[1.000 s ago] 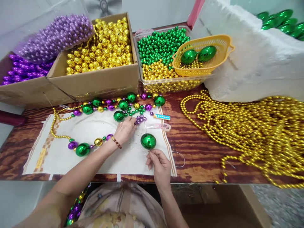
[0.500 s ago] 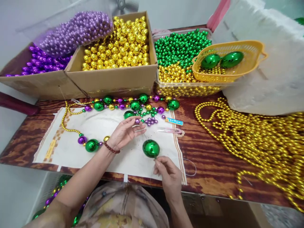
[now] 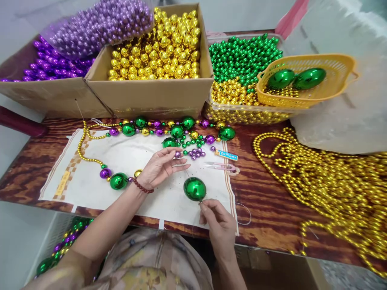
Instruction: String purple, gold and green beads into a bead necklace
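Hanging just above the right hand's fingers (image 3: 203,206): green ball (image 3: 194,188).

Bench (image 3: 272,209): dark reddish wood-grain top, glossy, its front edge running across the lower frame. Wall (image 3: 238,14) behind: plain, pale grey-white. Floor (image 3: 18,237) at lower left: light grey, smooth. Floor at lower right: speckled grey. Lighting: even and diffuse, with soft reflections on the bench top.

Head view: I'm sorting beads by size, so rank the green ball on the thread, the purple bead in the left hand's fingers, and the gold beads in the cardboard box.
1. green ball
2. gold beads; farther away, so unsure
3. purple bead
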Tool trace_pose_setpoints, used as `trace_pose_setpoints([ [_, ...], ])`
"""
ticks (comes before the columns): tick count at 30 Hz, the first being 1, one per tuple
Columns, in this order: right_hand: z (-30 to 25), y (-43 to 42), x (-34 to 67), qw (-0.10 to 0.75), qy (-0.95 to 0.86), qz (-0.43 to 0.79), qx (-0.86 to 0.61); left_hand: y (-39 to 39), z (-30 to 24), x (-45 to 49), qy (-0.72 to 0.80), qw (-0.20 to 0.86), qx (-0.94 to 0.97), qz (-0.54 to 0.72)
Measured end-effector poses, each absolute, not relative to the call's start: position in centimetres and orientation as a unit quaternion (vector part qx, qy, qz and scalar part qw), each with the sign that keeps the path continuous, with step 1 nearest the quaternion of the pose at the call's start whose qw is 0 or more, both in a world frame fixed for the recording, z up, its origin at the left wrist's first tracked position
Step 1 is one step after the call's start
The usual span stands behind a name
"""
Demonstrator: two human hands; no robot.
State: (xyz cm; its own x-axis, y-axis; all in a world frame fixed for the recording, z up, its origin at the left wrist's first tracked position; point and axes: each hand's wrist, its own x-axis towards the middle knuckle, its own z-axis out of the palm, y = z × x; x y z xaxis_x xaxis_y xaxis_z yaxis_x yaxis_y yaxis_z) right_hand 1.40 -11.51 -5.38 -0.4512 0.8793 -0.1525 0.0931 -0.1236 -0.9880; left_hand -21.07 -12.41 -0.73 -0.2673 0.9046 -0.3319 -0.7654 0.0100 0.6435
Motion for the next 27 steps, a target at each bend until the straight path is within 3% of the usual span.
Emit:
trace_pose_setpoints([
  [16, -5.1, -11.8, -1.1, 0.311, -0.547, 0.647, -0.432, -11.8, -1.2, -17.5, 0.44, 0.575, 0.09, 0.684],
  [20, -5.0, -11.2, -1.5, 0.3, -0.59, 0.631, -0.406, -10.8, -1.4, -15.1, 0.451, 0.529, 0.08, 0.715],
  [27, -3.8, -6.2, 0.8, 0.39, -0.549, 0.601, -0.43, -10.2, -0.6, -13.7, 0.518, 0.557, 0.35, 0.547],
])
